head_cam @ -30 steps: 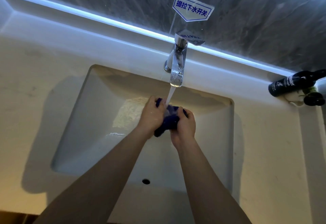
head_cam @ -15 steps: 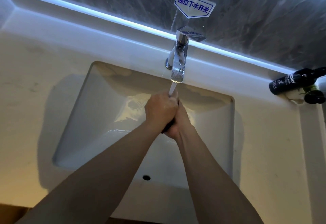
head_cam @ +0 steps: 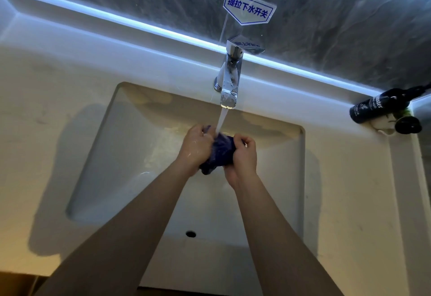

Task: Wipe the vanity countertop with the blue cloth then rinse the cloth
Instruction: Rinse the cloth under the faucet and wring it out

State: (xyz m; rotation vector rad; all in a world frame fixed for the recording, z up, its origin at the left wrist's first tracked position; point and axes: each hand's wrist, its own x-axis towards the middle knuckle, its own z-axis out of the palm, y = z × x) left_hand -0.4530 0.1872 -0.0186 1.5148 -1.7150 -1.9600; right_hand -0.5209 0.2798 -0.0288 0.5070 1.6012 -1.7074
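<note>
The blue cloth (head_cam: pixel 220 153) is bunched up between both my hands over the white sink basin (head_cam: pixel 112 160). My left hand (head_cam: pixel 194 147) grips its left side and my right hand (head_cam: pixel 242 158) grips its right side. Water runs from the chrome faucet (head_cam: pixel 229 81) in a stream onto the top of the cloth. The pale vanity countertop (head_cam: pixel 44 114) surrounds the basin on all sides.
A dark bottle (head_cam: pixel 375 107) lies at the back right corner beside a small round dark object (head_cam: pixel 408 126). A blue-and-white sign (head_cam: pixel 248 8) hangs on the mirror above the faucet. An overflow hole (head_cam: pixel 190 233) sits in the basin's near wall.
Half a second ago my hands were pressed tightly together around the cloth, hiding it. Now they have pulled apart and the cloth shows between them under the stream.
</note>
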